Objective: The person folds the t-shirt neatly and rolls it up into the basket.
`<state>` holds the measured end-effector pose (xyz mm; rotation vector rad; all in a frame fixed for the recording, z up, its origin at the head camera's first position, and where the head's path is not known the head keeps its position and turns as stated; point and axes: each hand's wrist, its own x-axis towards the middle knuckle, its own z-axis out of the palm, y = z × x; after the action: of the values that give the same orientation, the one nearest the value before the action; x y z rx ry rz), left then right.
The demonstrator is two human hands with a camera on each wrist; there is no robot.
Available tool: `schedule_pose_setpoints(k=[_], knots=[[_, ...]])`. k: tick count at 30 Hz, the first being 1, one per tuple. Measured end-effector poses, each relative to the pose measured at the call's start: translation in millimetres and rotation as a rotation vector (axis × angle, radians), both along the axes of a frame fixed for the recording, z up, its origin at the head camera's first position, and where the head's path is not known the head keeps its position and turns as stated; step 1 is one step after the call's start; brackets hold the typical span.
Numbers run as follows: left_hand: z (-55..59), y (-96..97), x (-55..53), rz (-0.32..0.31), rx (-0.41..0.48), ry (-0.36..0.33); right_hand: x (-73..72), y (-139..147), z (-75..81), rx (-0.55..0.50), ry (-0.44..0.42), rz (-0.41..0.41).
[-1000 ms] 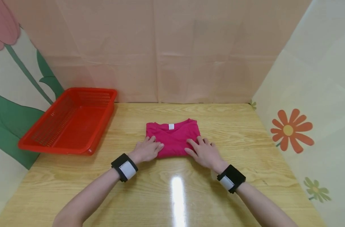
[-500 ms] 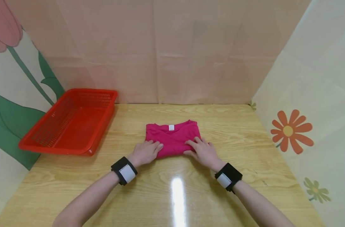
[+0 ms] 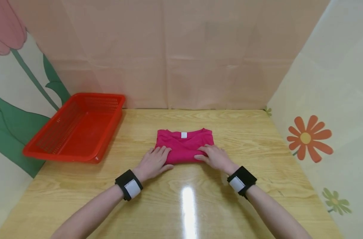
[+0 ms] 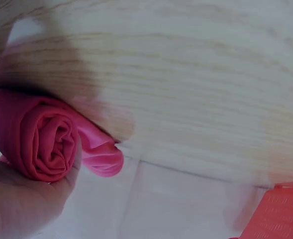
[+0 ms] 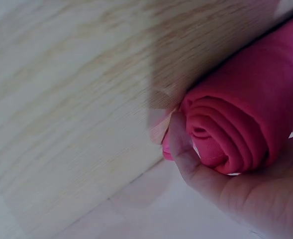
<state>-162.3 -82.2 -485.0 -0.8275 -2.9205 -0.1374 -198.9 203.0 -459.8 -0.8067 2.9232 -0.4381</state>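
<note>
A bright pink shirt (image 3: 184,146) lies on the table in the head view, its neckline and white tag (image 3: 184,135) at the far side. The near part is a thick roll; layered spiral ends of the rolled shirt (image 4: 50,142) show in the left wrist view. My left hand (image 3: 151,163) is at the left end, fingers bent over the roll, thumb spread out on the near side. At the right end my right hand (image 3: 216,157) grips the roll, fingers on top and thumb in front. In the right wrist view a finger (image 5: 186,154) curves round its coiled end.
A red plastic basket (image 3: 99,157) with perforated sides stands at the back left, nothing seen in it. The wooden table (image 3: 241,129) ends at a pinkish covered back wall (image 3: 217,76). A flower-patterned wall (image 3: 342,99) stands to the right.
The near roll of the shirt has become thicker and turned slightly toward the neckline. My left thumb has moved off the roll toward the near side; the right hand stays at its end.
</note>
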Motion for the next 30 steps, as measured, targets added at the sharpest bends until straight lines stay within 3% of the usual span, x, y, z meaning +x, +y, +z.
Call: schedule_pose_setpoints(k=[6,10,13,19,30], knots=[[-3.4,-0.2,-3.1,-0.03,0.004,0.055,-2.8,1,0.8,0.025,-0.084,-0.041],[-2.8,-0.4,-4.0,-0.042,0.016,0.052,-2.6,1,1.7,0.047,-0.132,-0.082],[-0.4,0.7,-4.7,-0.032,0.046,-0.01,-2.3,0,2.4,0.043,-0.148,-0.1],[6.4,4.2,-6.7,0.045,0.075,-0.18,-0.7,-1,1.6,0.034,-0.138,-0.115],[9.7,6.3,-12.2,0.089,0.079,-0.261,2.7,-1,-2.0,0.027,-0.111,-0.142]])
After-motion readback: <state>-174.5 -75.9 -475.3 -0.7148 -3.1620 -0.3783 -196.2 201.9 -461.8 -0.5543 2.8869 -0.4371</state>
